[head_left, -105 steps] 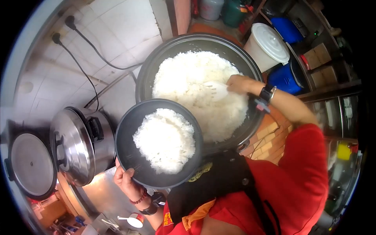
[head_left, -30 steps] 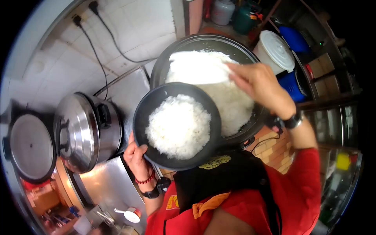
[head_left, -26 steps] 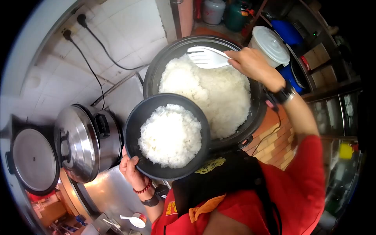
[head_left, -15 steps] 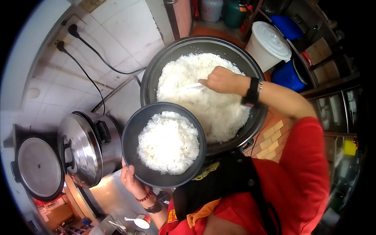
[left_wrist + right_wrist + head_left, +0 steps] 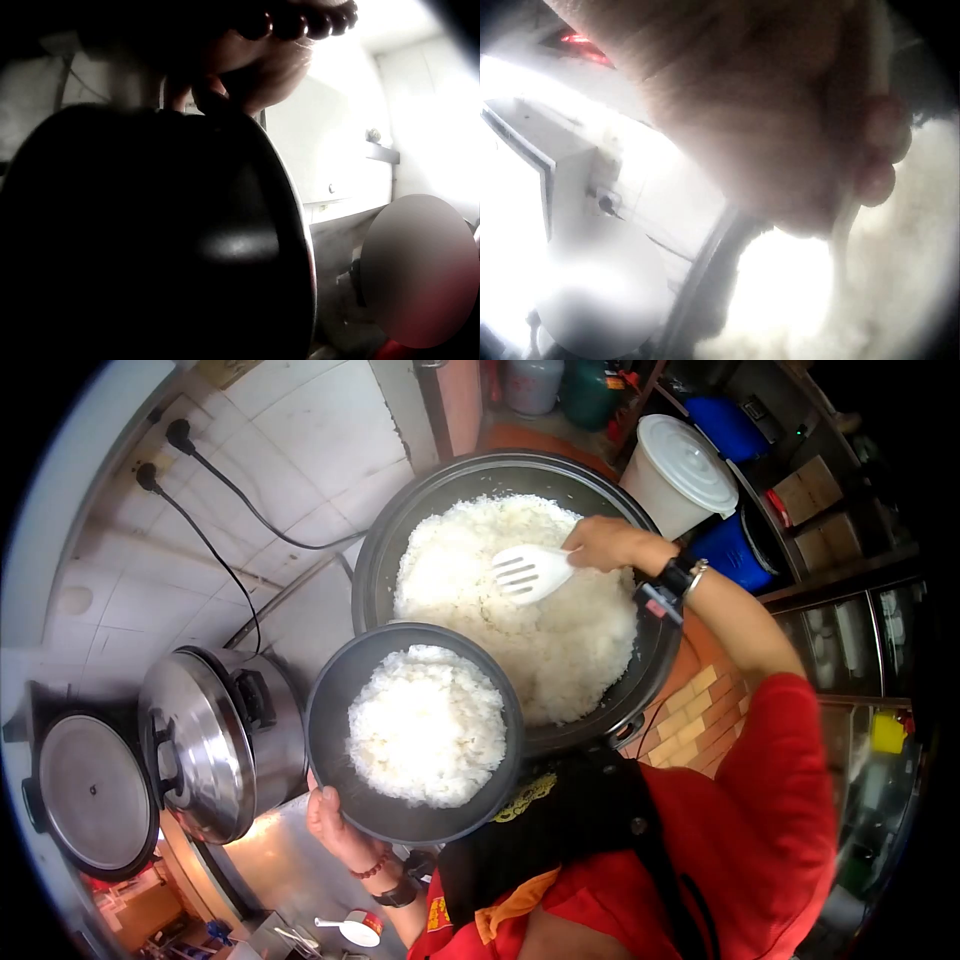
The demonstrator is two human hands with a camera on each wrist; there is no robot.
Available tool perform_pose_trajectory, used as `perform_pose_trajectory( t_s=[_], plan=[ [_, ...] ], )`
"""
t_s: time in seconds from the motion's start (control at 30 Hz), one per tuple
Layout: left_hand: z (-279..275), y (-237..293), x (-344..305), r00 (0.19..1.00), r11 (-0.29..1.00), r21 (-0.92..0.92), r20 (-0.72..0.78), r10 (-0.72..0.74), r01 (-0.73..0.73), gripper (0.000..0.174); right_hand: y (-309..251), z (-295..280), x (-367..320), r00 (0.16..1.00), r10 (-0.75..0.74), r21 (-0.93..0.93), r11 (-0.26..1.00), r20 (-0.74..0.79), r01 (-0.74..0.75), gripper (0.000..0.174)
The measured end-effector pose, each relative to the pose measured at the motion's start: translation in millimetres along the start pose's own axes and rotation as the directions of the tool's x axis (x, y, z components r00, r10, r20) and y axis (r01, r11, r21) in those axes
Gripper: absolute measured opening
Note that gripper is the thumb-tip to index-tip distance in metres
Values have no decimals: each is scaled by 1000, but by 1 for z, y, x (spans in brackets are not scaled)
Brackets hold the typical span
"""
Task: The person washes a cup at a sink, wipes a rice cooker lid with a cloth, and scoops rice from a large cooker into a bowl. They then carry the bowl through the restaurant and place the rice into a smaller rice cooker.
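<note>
Slanting blade-first leftward, the white paddle

And it's white, brilliant white, across the rice, matched by the spatula! Charcoal grey all round the bowl, dark grey inside the big pot. Bold red along the sleeve, black on the apron, yellow for its lacy emblem! Orange on the cloth, dark red on the beaded bracelet. Shiny silver over the cooker lid, and down below, tan and orange-brown in a brick pattern on the floor!
</note>
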State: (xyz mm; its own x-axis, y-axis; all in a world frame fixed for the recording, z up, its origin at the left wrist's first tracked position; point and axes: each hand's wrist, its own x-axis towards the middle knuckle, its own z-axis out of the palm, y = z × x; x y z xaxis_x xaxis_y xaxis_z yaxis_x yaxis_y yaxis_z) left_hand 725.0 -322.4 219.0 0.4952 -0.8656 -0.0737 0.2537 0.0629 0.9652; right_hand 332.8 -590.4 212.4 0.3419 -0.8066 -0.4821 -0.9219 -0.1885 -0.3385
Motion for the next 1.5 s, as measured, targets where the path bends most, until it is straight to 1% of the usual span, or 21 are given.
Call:
perform_pose_trajectory(
  t_s=[0.03, 0.1, 0.13, 0.17, 0.23, 0.3, 0.43, 0.57, 0.73, 0.83, 0.87, 0.93, 1.0, 1.1, 1.17, 1.23, 1.33, 1.37, 1.4, 1.43, 1.5],
  plan=[
    [1, 1, 0, 1000, 1000, 17, -15, 0, 0, 33, 5, -8, -5, 993, 98, 44, 994, 65, -101, 24],
    [-2, -3, 0, 1000, 1000, 17, -23, 16, -16, 35, 24, -17, -15, 998, 29, 23, 999, -60, -27, 24],
    [-4, -6, -1, 999, 999, 17, -34, 36, -35, 37, 49, -8, -9, 968, -150, -195, 975, -204, 109, 21],
    [-2, -4, -2, 999, 999, 14, -41, 36, -36, 37, 45, -7, -12, 967, -154, -201, 973, -201, 114, 21],
    [6, 1, -4, 996, 996, 89, -87, 20, -12, 41, 33, -1, -24, 980, 181, -79, 981, 78, -175, 20],
    [7, 1, -5, 994, 996, 93, -107, 26, -16, 42, 46, 34, -12, 966, 115, 199, 967, 230, -162, 20],
    [11, 3, -7, 994, 1000, 10, -108, -9, 10, 36, 32, 87, 10, 990, 21, 518, 850, 143, -93, 22],
    [9, 1, -7, 996, 999, 28, -84, 21, -19, 36, 2, 110, 30, 991, 67, 684, 718, 112, -126, 23],
    [14, 6, -10, 984, 989, 150, -178, 27, 0, 39, -2, 113, 25, 995, 42, 700, 709, 86, -90, 23],
    [16, 7, -11, 992, 998, 51, -123, -19, 26, 48, -1, 104, 3, 994, 75, 777, 621, 75, -106, 23],
    [18, 9, -10, 992, 998, 51, -123, -19, 25, 48, 0, 102, 2, 994, 59, 733, 672, 90, -106, 23],
    [19, 13, -11, 984, 992, -90, -140, -106, 94, 33, -7, 86, -18, 994, 87, 764, 636, 72, -111, 22],
    [9, 8, -7, 994, 997, -64, -99, -54, 48, 29, -15, 69, -37, 992, 108, 795, 596, 62, -114, 22],
    [-1, 3, -5, 999, 998, -56, -20, 41, -42, 21, -40, 31, -75, 938, 320, 693, 707, -136, -140, 21],
    [2, 4, -3, 1000, 993, -113, -12, 29, -30, 13, -39, 23, -83, 960, 232, 708, 704, -156, -55, 28],
    [-13, 0, 0, 996, 996, -8, 39, 85, -85, 10, -81, -4, -113, 946, 146, 704, 702, -290, 107, 29],
    [-16, 1, 0, 997, 996, -52, 37, 69, -67, 7, -107, 2, -125, 883, 129, 652, 724, -452, 228, 31],
    [-13, 0, 1, 996, 997, -50, 64, 66, -63, 7, -114, 5, -127, 783, -74, 348, 867, -618, 356, 33],
    [-8, 3, -2, 998, 997, -48, 40, 58, -56, 8, -125, 6, -129, 648, -312, -9, 905, -695, 425, 35],
    [-10, 2, -2, 997, 997, -57, 42, 61, -58, 8, -141, 3, -132, 516, -530, -319, 837, -673, 444, 39],
    [-13, 1, -3, 997, 998, 35, 64, 43, -46, 6, -162, 0, -141, 631, -552, -467, 825, -545, 319, 38]
  ],
)
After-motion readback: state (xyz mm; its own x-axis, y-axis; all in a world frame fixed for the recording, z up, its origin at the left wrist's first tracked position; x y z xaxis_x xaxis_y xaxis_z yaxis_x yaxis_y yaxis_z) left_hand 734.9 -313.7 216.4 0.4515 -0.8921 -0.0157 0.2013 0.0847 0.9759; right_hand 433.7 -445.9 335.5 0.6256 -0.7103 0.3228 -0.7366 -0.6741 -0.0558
